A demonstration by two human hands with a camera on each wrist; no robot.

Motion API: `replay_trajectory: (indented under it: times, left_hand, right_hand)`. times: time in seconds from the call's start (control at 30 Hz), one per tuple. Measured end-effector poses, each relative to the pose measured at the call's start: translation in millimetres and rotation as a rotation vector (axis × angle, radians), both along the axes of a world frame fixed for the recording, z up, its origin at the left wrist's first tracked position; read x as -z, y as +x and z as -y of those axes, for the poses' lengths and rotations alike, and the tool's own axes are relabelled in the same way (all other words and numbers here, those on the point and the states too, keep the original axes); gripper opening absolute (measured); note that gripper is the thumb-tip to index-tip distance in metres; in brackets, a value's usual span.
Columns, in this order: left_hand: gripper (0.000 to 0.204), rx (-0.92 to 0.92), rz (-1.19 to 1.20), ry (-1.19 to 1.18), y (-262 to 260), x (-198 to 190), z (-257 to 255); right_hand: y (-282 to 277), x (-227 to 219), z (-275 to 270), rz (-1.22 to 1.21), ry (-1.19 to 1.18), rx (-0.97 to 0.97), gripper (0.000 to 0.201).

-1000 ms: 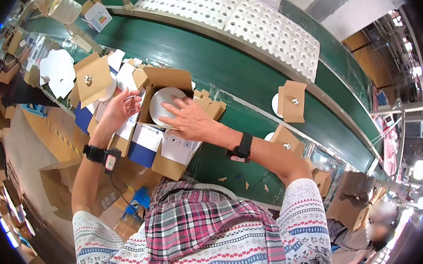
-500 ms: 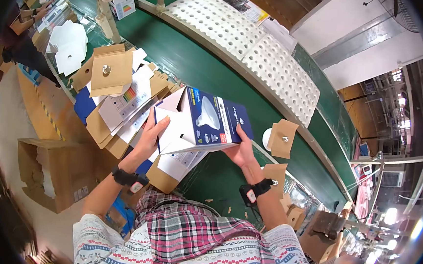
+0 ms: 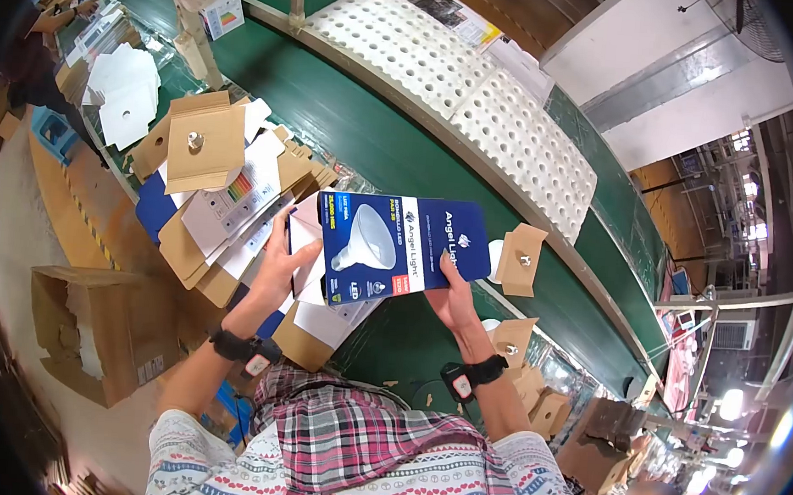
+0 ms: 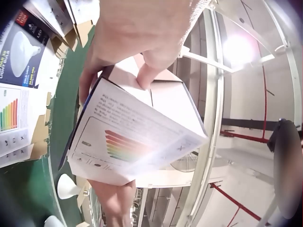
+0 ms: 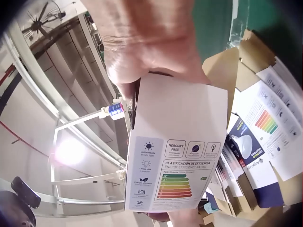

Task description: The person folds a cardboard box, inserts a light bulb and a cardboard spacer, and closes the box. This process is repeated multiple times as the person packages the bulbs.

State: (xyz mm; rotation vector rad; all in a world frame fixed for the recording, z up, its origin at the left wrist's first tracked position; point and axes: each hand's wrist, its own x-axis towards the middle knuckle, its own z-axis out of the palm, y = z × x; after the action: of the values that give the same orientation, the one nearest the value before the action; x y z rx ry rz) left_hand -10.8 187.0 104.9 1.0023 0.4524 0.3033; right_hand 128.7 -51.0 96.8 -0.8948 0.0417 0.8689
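A blue and white light-bulb carton (image 3: 405,251) is held between both hands in the head view, its picture side turned up. The left hand (image 3: 277,271) grips the end with the white flaps; in the left wrist view this hand (image 4: 142,35) has its thumb on a flap of the carton (image 4: 128,137). At the opposite, blue end, the right hand (image 3: 453,297) holds the carton with its thumb on the printed face. The right wrist view shows the right hand (image 5: 151,45) above a white side of the carton (image 5: 177,142). The carton's inside is hidden.
Flattened cartons (image 3: 234,204) and a brown cardboard piece with a bulb base (image 3: 203,147) lie to the left. More capped bulbs (image 3: 523,259) stand on the green belt (image 3: 280,74) to the right. Behind is a white perforated tray (image 3: 462,96); an open brown box (image 3: 101,328) sits lower left.
Both hands have gone from an open box with a round white disc inside to gripping the blue and white carton. Over the last half second the carton has tilted, its picture side now facing up.
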Motion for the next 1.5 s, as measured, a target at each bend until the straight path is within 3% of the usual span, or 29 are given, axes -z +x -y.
replay_trajectory:
  times: [0.1, 0.2, 0.23, 0.27, 0.3, 0.33, 0.4, 0.47, 0.5, 0.53, 0.6, 0.7, 0.73, 0.8, 0.87, 0.9, 0.93, 1.0, 1.03, 1.13, 1.2, 1.27, 1.3, 1.33, 1.37, 1.43, 1.47, 1.5]
  left_hand:
    - [0.076, 0.056, -0.031, 0.059, 4, 9, -1]
    - [0.077, 0.078, -0.021, -0.148, 17, 12, 1]
    - [0.076, 0.08, -0.119, 0.011, 19, 25, -5]
    - [0.074, 0.046, -0.093, 0.113, 18, 42, -9]
    - [0.072, 0.041, -0.123, 0.207, 16, 52, -12]
    - [0.071, 0.037, -0.156, 0.299, 11, 63, -15]
    - [0.066, 0.075, -0.227, 0.349, 1, 88, -16]
    - [0.066, 0.161, -0.224, 0.437, -5, 105, -14]
    - [0.065, 0.162, -0.229, 0.459, -5, 104, -10]
    - [0.065, 0.166, -0.243, 0.439, -6, 112, -7]
    - [0.066, 0.193, -0.255, 0.465, -7, 124, -5]
    - [0.064, 0.25, -0.286, 0.462, -9, 124, -6]
    - [0.063, 0.262, -0.29, 0.464, -12, 121, -6]
    - [0.059, 0.272, -0.286, 0.478, -10, 118, -9]
    - [0.052, 0.257, -0.282, 0.468, -10, 122, -9]
    - [0.051, 0.255, -0.281, 0.453, -11, 122, -10]
    - [0.05, 0.246, -0.275, 0.437, -10, 121, -9]
    - [0.045, 0.249, -0.272, 0.418, -12, 125, -8]
    - [0.043, 0.257, -0.266, 0.412, -13, 132, -9]
    - [0.036, 0.276, -0.271, 0.464, -7, 134, -6]
    - [0.034, 0.283, -0.293, 0.513, -9, 130, -4]
    - [0.032, 0.25, -0.263, 0.653, -10, 125, 0]
    - [0.032, 0.257, -0.25, 0.781, -9, 124, -1]
    - [0.031, 0.267, -0.231, 0.908, -9, 123, -1]
    - [0.029, 0.268, -0.219, 0.912, -8, 121, 1]
    - [0.03, 0.276, -0.199, 1.038, -9, 117, 5]
    - [0.03, 0.273, -0.182, 1.104, -10, 117, 6]
    - [0.037, 0.352, -0.213, 1.072, -14, 115, 5]
  right_hand:
    - [4, -3, 1, 0.128, -0.056, 0.054, 0.037]
    - [45, -13, -7, 0.236, -0.13, 0.242, 0.036]
    - [67, -15, -8, 0.266, -0.146, 0.236, 0.032]
    - [87, -19, -9, 0.493, -0.223, 0.241, 0.032]
    - [104, -28, -9, 0.933, -0.565, 0.23, 0.035]
    - [103, -72, -25, 1.065, -0.676, 0.205, 0.037]
    - [125, -93, -49, 1.09, -0.71, 0.177, 0.04]
    - [160, -60, -61, 1.409, -0.867, 0.134, 0.04]
    - [164, -37, -70, 1.688, -0.921, 0.275, 0.041]
    - [161, -28, -80, 1.8, -0.912, 0.139, 0.041]
    - [174, 44, -78, 1.794, -1.077, -0.05, 0.04]
    - [175, 30, -77, 1.714, -1.021, -0.034, 0.039]
    - [178, 24, -76, 1.632, -1.153, -0.001, 0.041]
    - [183, -1, -72, 1.115, -0.897, -0.019, 0.045]
    - [195, -25, -62, 0.846, -0.873, 0.082, 0.047]
    - [217, -13, -44, 0.687, -0.849, 0.071, 0.046]
    - [230, 3, -36, 0.683, -0.53, 0.203, 0.046]
    - [241, 5, -16, 0.218, -0.122, 0.142, 0.038]
    - [240, 5, -12, 0.081, -0.046, 0.141, 0.044]
    - [231, -6, -10, 0.0, 0.019, 0.127, 0.044]
    - [235, -8, -18, 0.226, 0.018, 0.16, 0.043]
    - [227, -22, -39, 0.628, -0.185, 0.139, 0.037]
    - [221, -32, -48, 0.93, -0.463, 0.076, 0.039]
    - [200, -47, -66, 0.996, -0.631, 0.005, 0.041]
    - [207, -30, -73, 1.291, -0.712, -0.109, 0.043]
    - [210, 14, -77, 1.615, -0.834, -0.196, 0.05]
    - [209, 35, -79, 1.65, -0.881, -0.158, 0.054]
    - [209, 36, -90, 1.85, -0.939, -0.199, 0.064]
